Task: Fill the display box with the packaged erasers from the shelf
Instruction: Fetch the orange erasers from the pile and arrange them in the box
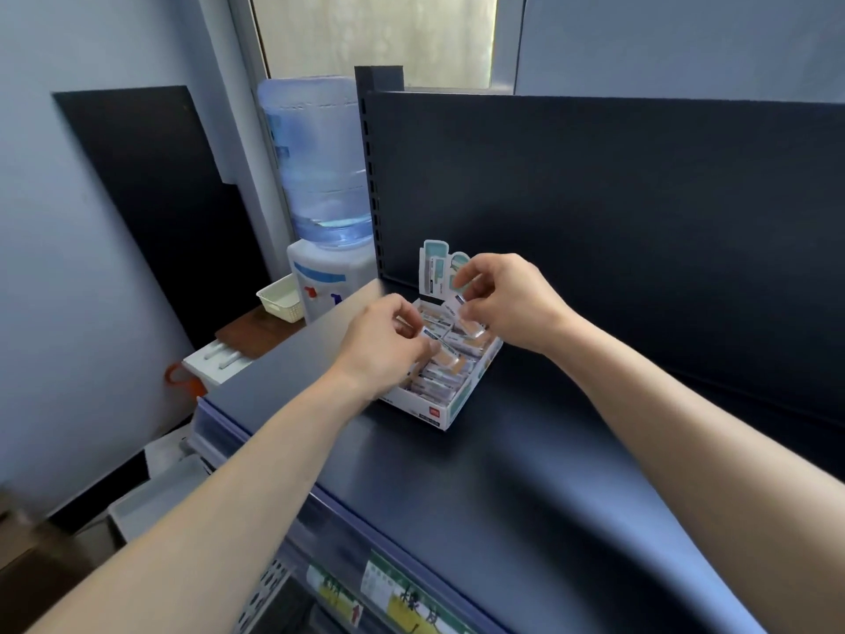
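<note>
Now left hand (379,343) and right hand (510,299) each pinch a slanted packaged eraser (452,308) over the display box (423,407).

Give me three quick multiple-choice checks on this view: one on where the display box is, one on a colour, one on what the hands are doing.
1. Where does the display box stand?
A) on the floor
B) on the dark shelf
C) in a drawer

2. What colour is the basket beside the water dispenser?
A) red
B) black
C) cream

3. What is the right hand doing?
A) pinching a packaged eraser over the box
B) lying flat on the shelf
C) hanging empty

1 B: the box sits on the shelf surface.
2 C: its slatted walls are pale cream.
3 A: thumb and fingers pinch a packet above the box.
</note>
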`<action>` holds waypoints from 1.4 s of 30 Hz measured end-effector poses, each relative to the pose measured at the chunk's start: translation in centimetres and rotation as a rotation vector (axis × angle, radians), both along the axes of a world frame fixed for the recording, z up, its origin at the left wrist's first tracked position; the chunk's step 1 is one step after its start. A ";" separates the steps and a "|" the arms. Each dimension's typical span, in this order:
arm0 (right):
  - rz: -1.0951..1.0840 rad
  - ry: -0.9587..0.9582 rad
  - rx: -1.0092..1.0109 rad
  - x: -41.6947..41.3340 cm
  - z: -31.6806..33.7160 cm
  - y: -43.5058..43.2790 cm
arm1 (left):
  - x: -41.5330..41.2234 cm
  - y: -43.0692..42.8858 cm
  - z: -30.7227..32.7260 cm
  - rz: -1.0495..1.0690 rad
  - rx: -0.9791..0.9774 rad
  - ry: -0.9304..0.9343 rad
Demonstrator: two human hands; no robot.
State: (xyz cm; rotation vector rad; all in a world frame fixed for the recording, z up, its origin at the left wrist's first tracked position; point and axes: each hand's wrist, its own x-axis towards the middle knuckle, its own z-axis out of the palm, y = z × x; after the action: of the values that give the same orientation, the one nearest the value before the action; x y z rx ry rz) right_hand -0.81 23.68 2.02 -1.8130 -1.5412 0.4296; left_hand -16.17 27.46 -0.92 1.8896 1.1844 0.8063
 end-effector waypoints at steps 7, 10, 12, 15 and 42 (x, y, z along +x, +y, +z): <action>-0.048 -0.079 -0.075 -0.7 0.1 0.9 | 0.1 1.1 -0.1 -0.172 -0.054 0.053; -0.054 -0.136 -0.154 -1.5 -0.1 1.3 | 0.0 2.0 -0.5 -0.235 -0.070 0.065; -0.059 -0.175 -0.209 -1.8 -0.1 1.5 | 0.1 2.6 -0.7 -0.261 -0.057 0.072; -0.093 -0.211 -0.263 -1.8 -0.1 1.7 | 0.2 3.3 -0.9 -0.268 0.001 0.122; -0.643 -0.353 -0.152 -1.1 2.0 -9.1 | 5.8 -1.0 3.5 -0.849 0.315 0.010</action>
State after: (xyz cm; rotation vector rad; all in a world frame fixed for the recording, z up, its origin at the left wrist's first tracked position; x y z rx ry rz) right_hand -1.89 14.61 4.00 -2.4653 -1.0567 -0.0912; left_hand -10.39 26.49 2.55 2.3613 0.1737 0.5075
